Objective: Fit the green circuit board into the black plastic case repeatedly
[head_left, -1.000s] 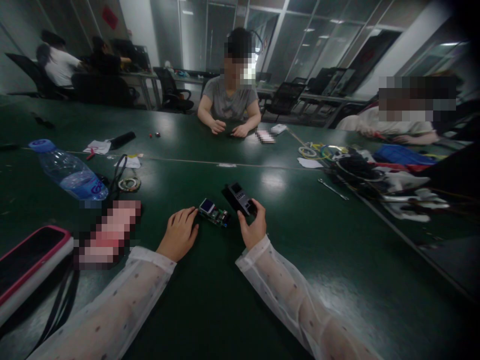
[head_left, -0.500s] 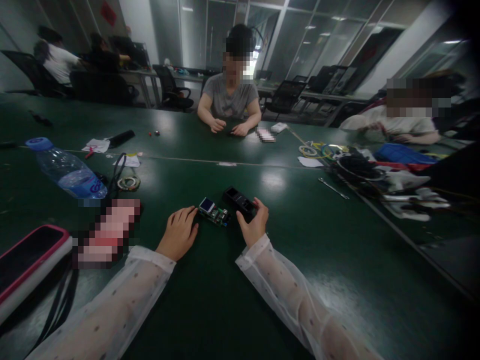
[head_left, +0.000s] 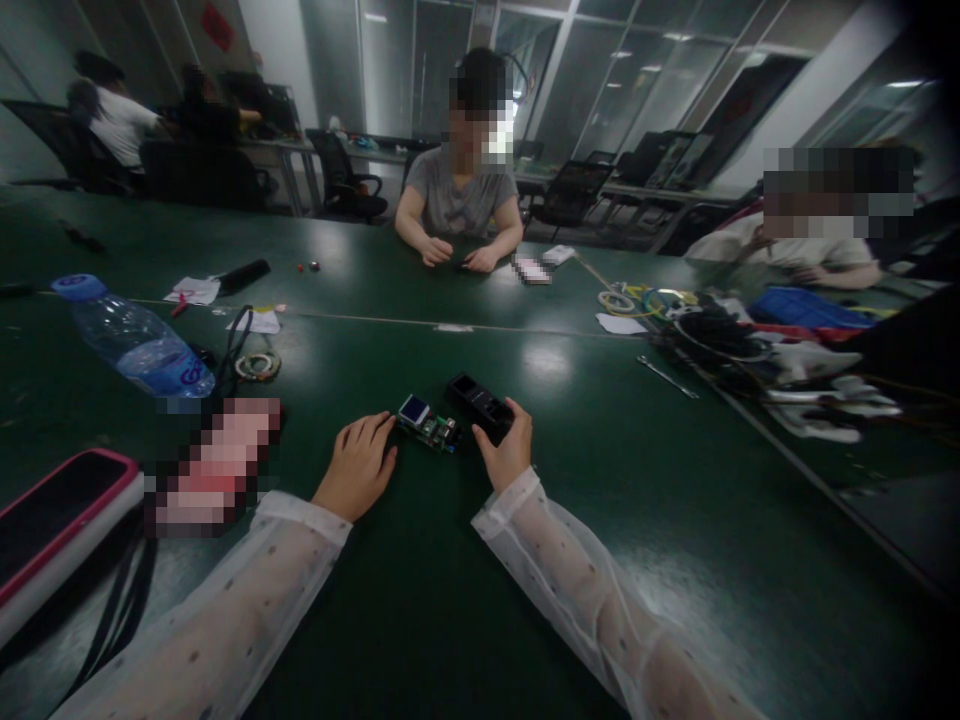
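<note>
A small green circuit board (head_left: 430, 425) with a little screen lies on the dark green table (head_left: 420, 580). My left hand (head_left: 358, 465) rests on the table at its left, fingers spread, the fingertips at the board's left edge. Just right of the board is a black plastic case (head_left: 477, 400), tilted away from it. Thumb and fingers of my right hand (head_left: 506, 440) are closed round the near end of this case, which hides part of that end.
On the left are a water bottle (head_left: 142, 345), a blurred pinkish item (head_left: 221, 460), a red-edged device (head_left: 60, 530) and a cable coil (head_left: 257, 366). A wrench (head_left: 666, 377) and piled cables (head_left: 720, 335) lie right. A person (head_left: 461, 200) sits opposite.
The fingers of my right hand have drawn in slightly against the black case. At the far right, a person has raised one hand. My left hand and the board have not moved.
</note>
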{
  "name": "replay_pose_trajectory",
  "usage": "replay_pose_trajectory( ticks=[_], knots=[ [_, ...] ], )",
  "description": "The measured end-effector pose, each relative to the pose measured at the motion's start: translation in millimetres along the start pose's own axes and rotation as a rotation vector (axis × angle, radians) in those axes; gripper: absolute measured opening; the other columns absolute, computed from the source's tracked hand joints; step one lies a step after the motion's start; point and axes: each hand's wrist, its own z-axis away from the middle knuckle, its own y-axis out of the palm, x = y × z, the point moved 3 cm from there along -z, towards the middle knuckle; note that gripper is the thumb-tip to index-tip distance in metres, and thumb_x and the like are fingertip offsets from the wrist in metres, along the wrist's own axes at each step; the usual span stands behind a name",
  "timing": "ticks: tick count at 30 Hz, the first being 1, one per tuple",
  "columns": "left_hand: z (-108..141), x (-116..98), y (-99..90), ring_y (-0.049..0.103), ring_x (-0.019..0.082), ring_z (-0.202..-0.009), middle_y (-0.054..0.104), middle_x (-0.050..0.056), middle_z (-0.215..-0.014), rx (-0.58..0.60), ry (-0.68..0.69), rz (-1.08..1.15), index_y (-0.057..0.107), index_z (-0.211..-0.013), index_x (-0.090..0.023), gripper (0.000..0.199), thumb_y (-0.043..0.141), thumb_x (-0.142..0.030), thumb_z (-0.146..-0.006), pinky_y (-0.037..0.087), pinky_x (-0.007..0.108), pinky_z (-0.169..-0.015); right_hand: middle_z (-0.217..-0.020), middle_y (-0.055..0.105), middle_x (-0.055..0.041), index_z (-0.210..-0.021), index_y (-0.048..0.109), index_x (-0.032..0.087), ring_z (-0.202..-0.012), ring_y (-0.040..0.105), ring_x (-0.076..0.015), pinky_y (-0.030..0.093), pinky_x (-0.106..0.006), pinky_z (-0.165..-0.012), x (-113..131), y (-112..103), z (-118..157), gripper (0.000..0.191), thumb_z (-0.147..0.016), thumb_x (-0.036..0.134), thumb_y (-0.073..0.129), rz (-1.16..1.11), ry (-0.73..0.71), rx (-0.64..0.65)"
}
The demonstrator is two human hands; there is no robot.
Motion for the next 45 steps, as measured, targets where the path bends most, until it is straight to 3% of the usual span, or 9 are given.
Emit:
replay_pose_trajectory(
  ticks=[5, 9, 15, 25, 33, 37, 45],
  knots=[
    [0.0, 0.8, 1.8, 0.042, 0.027, -0.125, 0.047, 0.011, -0.136, -0.009, 0.002, -0.004, 0.041, -0.134, -0.019, 0.042, 0.038, -0.030, -0.095, 0.034, 0.048, -0.103, -0.114, 0.056, -0.0142, -0.123, 0.044, 0.015, -0.103, 0.057, -0.0269, 0.047, -0.048, -0.093, 3.2, -0.6, 0.5, 0.052, -0.078, 0.030, 0.064, -0.130, 0.062, 0.040],
    [0.7, 2.0, 3.1, 0.041, 0.027, -0.126, 0.047, 0.011, -0.136, -0.013, 0.005, 0.003, 0.040, -0.135, -0.019, 0.042, 0.038, -0.030, -0.095, 0.034, 0.048, -0.103, -0.117, 0.055, -0.0139, -0.126, 0.043, 0.017, -0.106, 0.058, -0.0260, 0.049, -0.045, -0.092, 25.1, -9.5, 3.8, 0.054, -0.080, 0.034, 0.064, -0.224, -0.055, -0.012],
    [1.3, 0.2, 1.4, 0.041, 0.027, -0.126, 0.046, 0.012, -0.136, -0.020, 0.014, 0.003, 0.040, -0.135, -0.018, 0.042, 0.039, -0.028, -0.095, 0.034, 0.049, -0.103, -0.117, 0.055, -0.0115, -0.128, 0.042, 0.020, -0.107, 0.057, -0.0245, 0.049, -0.045, -0.094, 42.8, -9.1, 10.1, 0.052, -0.081, 0.029, 0.063, -0.282, -0.173, 0.166],
    [0.7, 0.1, 0.2, 0.042, 0.028, -0.125, 0.048, 0.012, -0.135, -0.020, 0.006, 0.008, 0.041, -0.134, -0.017, 0.041, 0.038, -0.029, -0.094, 0.035, 0.049, -0.102, -0.115, 0.055, -0.0102, -0.125, 0.042, 0.022, -0.106, 0.057, -0.0250, 0.049, -0.046, -0.093, 44.2, -2.7, 12.9, 0.052, -0.079, 0.025, 0.065, -0.238, -0.209, 0.314],
    [0.8, -1.7, 0.2, 0.044, 0.027, -0.121, 0.050, 0.014, -0.131, -0.040, -0.015, -0.008, 0.019, -0.145, -0.013, 0.057, 0.038, -0.029, -0.094, 0.035, 0.045, -0.101, -0.113, 0.055, -0.0106, -0.120, 0.043, 0.020, -0.105, 0.057, -0.0256, 0.049, -0.046, -0.093, 41.7, 2.7, 12.7, 0.052, -0.075, 0.024, 0.068, -0.171, -0.193, 0.405],
    [0.7, -2.2, -0.8, 0.044, 0.026, -0.120, 0.050, 0.012, -0.130, -0.032, -0.010, 0.008, 0.013, -0.147, -0.016, 0.060, 0.039, -0.027, -0.094, 0.034, 0.044, -0.100, -0.118, 0.055, -0.0110, -0.127, 0.040, 0.022, -0.111, 0.056, -0.0263, 0.047, -0.047, -0.096, 42.0, 2.5, 12.2, 0.061, -0.075, 0.028, 0.070, -0.171, -0.169, 0.432],
    [1.1, -2.3, -2.7, 0.043, 0.025, -0.121, 0.047, 0.010, -0.134, -0.026, 0.001, 0.048, 0.011, -0.148, -0.023, 0.062, 0.040, -0.025, -0.094, 0.034, 0.044, -0.100, -0.115, 0.060, -0.0086, -0.124, 0.046, 0.023, -0.108, 0.059, -0.0242, 0.049, -0.047, -0.094, 37.3, 4.8, 11.6, 0.052, -0.077, 0.027, 0.068, -0.139, -0.160, 0.476]
  ],
)
